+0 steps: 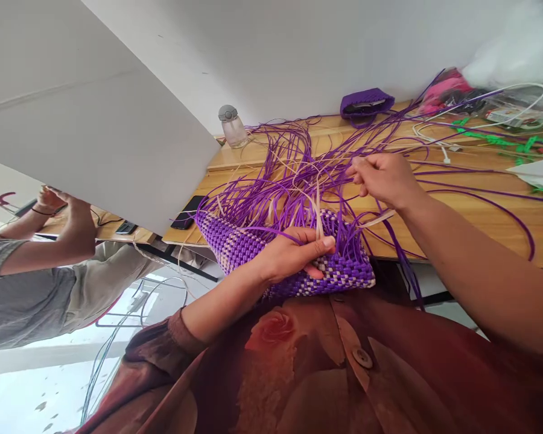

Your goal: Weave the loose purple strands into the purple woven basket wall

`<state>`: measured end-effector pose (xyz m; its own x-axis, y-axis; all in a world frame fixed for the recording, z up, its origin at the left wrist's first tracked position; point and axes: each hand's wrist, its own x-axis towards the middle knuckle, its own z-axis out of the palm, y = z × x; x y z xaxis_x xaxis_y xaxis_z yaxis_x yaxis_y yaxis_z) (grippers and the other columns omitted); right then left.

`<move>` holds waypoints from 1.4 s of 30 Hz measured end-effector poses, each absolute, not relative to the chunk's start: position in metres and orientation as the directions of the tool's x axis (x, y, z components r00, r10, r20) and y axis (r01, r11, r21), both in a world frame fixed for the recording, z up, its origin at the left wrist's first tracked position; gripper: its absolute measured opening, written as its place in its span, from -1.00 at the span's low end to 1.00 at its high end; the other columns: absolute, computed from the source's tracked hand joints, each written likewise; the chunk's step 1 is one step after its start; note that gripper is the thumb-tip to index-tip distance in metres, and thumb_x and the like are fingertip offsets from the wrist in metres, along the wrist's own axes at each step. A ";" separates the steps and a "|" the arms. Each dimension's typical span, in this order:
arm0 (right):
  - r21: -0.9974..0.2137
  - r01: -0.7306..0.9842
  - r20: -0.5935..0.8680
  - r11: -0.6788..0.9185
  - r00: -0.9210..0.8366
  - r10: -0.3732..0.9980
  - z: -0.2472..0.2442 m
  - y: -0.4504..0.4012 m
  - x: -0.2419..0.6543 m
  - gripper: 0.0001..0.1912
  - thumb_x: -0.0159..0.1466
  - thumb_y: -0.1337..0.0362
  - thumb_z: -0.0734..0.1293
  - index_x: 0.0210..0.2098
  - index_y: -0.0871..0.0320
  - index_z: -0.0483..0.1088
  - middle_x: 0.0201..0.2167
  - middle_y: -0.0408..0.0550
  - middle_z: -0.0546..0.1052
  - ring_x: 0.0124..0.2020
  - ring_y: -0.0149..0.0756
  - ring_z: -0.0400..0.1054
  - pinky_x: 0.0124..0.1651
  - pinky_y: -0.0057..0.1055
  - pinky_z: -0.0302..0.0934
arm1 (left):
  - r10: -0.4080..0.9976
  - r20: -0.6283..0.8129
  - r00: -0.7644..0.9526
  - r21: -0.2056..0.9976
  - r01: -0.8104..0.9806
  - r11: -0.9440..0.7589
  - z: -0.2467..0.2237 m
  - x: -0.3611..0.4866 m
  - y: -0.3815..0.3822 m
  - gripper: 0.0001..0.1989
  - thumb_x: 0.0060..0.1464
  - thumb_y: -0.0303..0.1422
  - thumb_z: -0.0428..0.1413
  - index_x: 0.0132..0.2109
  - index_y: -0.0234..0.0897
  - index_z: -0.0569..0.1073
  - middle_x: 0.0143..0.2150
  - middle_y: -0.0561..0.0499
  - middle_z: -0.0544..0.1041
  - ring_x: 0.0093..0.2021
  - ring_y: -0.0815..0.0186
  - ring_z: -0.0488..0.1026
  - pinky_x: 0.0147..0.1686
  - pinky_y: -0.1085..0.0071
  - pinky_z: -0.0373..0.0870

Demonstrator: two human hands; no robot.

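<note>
The woven basket (226, 244) sits at the near edge of the table (475, 217), the left hand (294, 256) on its near side. Its loose strands (289, 166) spread over the tabletop behind it, the right hand (382, 178) above them to the right. A smartphone (186, 214) lies just left of the basket. At the far side stand a bottle (234, 128), left, and a small pouch (366, 101), right of centre; a cable (446, 159) lies farther right. Beyond the partition (127, 132), left, is a co-worker (27, 295).
</note>
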<state>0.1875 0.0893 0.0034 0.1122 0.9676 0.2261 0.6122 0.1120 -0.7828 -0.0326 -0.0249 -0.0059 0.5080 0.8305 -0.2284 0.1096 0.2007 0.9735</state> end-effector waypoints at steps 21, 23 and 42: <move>-0.359 0.656 0.435 0.664 -0.512 0.741 -0.019 -0.048 0.197 -0.48 0.17 -0.03 0.49 0.04 -0.01 0.36 0.00 -0.04 0.56 0.03 -0.02 0.44 0.04 -0.10 0.19 | 0.918 0.097 0.385 0.494 0.782 -0.381 0.022 -0.123 -0.002 -0.47 0.10 0.07 0.17 -0.02 -0.28 0.59 -0.21 -0.07 0.66 -0.26 0.25 0.56 -0.23 0.40 0.38; -0.339 0.666 0.421 0.665 -0.525 0.740 -0.021 -0.050 0.199 -0.43 0.13 -0.04 0.51 0.05 -0.02 0.33 -0.01 -0.06 0.57 -0.01 -0.02 0.46 0.03 -0.09 0.17 | 0.914 0.136 0.382 0.276 0.872 -0.405 0.018 -0.147 0.008 -0.46 0.20 0.09 0.03 -0.10 -0.26 0.63 -0.17 -0.10 0.67 -0.18 0.19 0.57 -0.17 0.37 0.36; -0.499 0.666 0.343 0.555 -0.436 0.832 -0.023 -0.049 0.198 -0.53 0.17 0.01 0.47 -0.02 0.03 0.36 -0.33 -0.14 0.55 -0.32 -0.21 0.45 -0.16 -0.22 0.27 | 0.857 0.077 0.509 0.569 0.684 -0.457 0.017 -0.109 -0.001 -0.74 0.21 -0.25 0.10 -0.13 -0.25 0.64 -0.18 -0.03 0.68 -0.14 0.24 0.58 -0.03 0.36 0.42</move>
